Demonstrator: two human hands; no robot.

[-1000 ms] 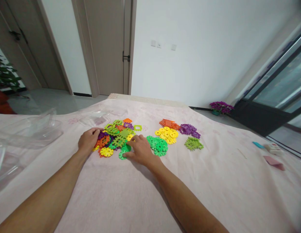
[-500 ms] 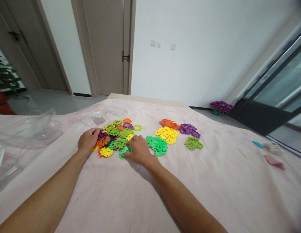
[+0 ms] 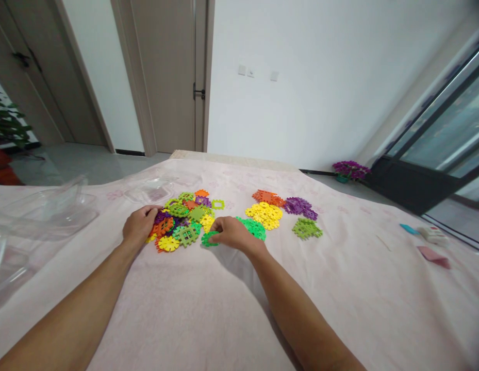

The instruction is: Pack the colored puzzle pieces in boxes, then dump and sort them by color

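Note:
A mixed heap of plastic notched building discs (image 3: 187, 211) lies on the cloth in yellow, orange, purple and several greens. Against its left edge rests my left hand (image 3: 141, 224), fingers loosely extended and touching the pieces. My right hand (image 3: 233, 233), just right of the heap, pinches a green notched disc (image 3: 209, 238) between thumb and fingers. Partly hidden behind that hand is a pile of green discs (image 3: 257, 228). Beyond it are yellow discs (image 3: 264, 214), orange pieces (image 3: 268, 197), purple pieces (image 3: 300, 206) and light green pieces (image 3: 307, 228), grouped by colour.
Clear plastic containers (image 3: 49, 214) stand on the left of the pink tablecloth (image 3: 165, 319). A light green square frame (image 3: 218, 204) lies beside the heap. At the far right are a blue item (image 3: 409, 229), a whitish block (image 3: 433, 235) and a pink piece (image 3: 433, 256).
My right hand has moved right, away from the mixed heap, with a green disc in its pinch. A light green square piece has shifted at the heap's front. My left hand stays put.

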